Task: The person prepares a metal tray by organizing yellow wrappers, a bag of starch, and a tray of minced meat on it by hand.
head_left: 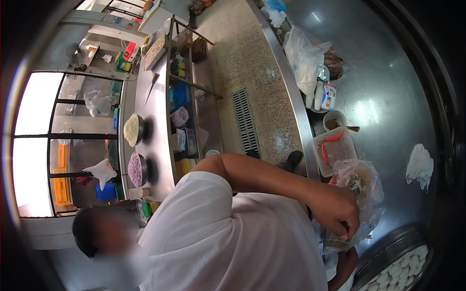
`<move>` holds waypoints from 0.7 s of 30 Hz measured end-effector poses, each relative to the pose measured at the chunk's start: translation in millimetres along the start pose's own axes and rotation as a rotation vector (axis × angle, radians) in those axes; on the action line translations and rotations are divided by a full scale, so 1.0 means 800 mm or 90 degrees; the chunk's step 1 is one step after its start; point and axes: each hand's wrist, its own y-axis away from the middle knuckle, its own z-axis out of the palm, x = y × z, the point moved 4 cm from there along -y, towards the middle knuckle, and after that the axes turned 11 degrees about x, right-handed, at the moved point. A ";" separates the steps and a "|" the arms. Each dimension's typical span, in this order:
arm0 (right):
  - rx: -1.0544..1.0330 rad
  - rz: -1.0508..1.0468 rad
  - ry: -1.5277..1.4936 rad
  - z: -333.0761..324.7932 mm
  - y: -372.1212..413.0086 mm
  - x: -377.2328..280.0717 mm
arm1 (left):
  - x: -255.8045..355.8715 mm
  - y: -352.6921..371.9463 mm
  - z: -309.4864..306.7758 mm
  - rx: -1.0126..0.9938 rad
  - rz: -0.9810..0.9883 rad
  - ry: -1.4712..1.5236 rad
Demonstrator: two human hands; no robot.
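Note:
Neither my left hand nor my right hand shows. A co-worker in a white shirt [242,242] fills the lower middle, with the head at the lower left. One of the co-worker's hands [337,211] has its fingers bent down over a clear plastic bag [371,186] with food inside. Their other hand [345,266] is partly visible just below the bag. Beside the bag, an open plastic tub [319,155] contains red chillies [335,137]. A small bowl with a spoon [334,116] stands next to the tub.
A steel counter [388,121] bears bags and a white cloth [420,167]. Round white pieces [400,274] fill a large tray at lower right. Two filled bowls [132,130] stand on the opposite table [158,106]. A drain grate [246,121] runs along the floor between them.

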 end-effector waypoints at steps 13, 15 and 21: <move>0.176 -0.066 -0.594 -0.034 0.084 0.044 | 0.015 -0.013 0.069 -0.129 0.034 0.003; 0.268 -0.002 -0.615 -0.044 0.099 0.039 | 0.022 -0.010 0.082 -0.130 0.045 0.000; 0.134 0.048 -0.458 -0.033 0.103 0.045 | 0.027 0.010 0.113 -0.143 0.076 -0.054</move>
